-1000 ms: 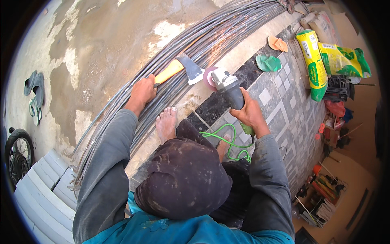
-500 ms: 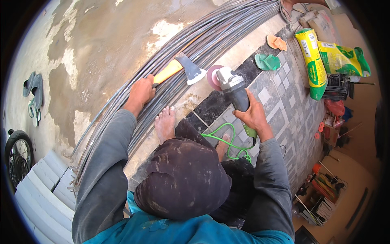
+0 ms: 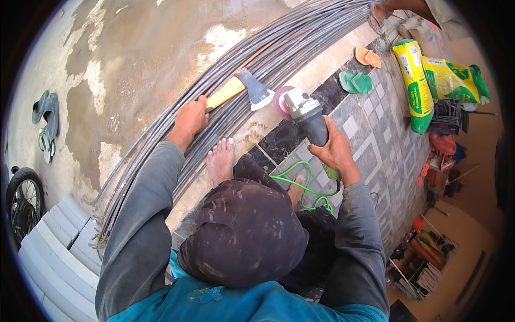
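My left hand (image 3: 191,119) is closed round the yellow-orange handle of a hatchet (image 3: 226,93), whose grey head with a bright edge points right. In my right hand (image 3: 336,151) is an angle grinder (image 3: 311,119) with a silver gear head and dark body, gripped from the side. Its reddish disc (image 3: 281,102) sits right beside the hatchet's blade edge; whether they touch I cannot tell. A green power cord (image 3: 309,191) trails from the grinder's rear and loops on the tiles by my foot.
A long bundle of steel rods (image 3: 289,40) lies beneath the hatchet. Green sandals (image 3: 355,82), orange sandals (image 3: 368,57) and yellow-green bags (image 3: 414,80) are at right. At far left are dark slippers (image 3: 51,115), a wheel (image 3: 25,198) and pale blocks (image 3: 59,252). Another person's foot (image 3: 379,15) shows at top.
Both hands keep their grips, and the hatchet and grinder stay close together. The whole view has shifted slightly.
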A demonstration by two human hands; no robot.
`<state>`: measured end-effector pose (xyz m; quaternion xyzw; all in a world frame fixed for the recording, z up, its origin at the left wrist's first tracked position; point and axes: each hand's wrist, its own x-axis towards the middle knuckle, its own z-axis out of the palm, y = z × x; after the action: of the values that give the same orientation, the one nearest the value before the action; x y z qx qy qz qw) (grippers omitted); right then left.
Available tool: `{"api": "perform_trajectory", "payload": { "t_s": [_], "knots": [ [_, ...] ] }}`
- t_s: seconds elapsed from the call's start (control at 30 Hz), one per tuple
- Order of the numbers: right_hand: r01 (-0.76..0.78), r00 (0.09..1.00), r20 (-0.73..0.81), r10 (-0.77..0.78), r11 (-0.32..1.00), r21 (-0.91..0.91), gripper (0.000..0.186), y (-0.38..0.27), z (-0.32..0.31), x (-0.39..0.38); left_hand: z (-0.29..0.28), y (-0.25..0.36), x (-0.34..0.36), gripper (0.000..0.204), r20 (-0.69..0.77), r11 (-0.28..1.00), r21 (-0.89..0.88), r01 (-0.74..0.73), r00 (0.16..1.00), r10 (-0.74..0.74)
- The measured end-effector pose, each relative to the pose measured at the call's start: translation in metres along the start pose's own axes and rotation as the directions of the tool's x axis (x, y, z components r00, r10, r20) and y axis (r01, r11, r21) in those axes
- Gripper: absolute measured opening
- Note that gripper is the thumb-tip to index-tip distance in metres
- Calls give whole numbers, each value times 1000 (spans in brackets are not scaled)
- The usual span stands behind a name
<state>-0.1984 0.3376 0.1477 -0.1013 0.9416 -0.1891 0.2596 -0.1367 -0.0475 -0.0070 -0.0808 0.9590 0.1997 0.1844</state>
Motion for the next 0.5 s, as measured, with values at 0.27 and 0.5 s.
{"api": "perform_trajectory", "payload": {
  "t_s": [0.27, 0.5],
  "knots": [
    [82, 996, 45, -78, 994, -77, 90, -21, 26, -11, -5, 2, 1, 35, 38, 1000, -25, 1, 999, 0],
    [49, 998, 35, -47, 996, -74, 90, -33, 27, -11, -2, -1, -2, 36, 27, 999, -36, -3, 1000, 4]
  ]
}}
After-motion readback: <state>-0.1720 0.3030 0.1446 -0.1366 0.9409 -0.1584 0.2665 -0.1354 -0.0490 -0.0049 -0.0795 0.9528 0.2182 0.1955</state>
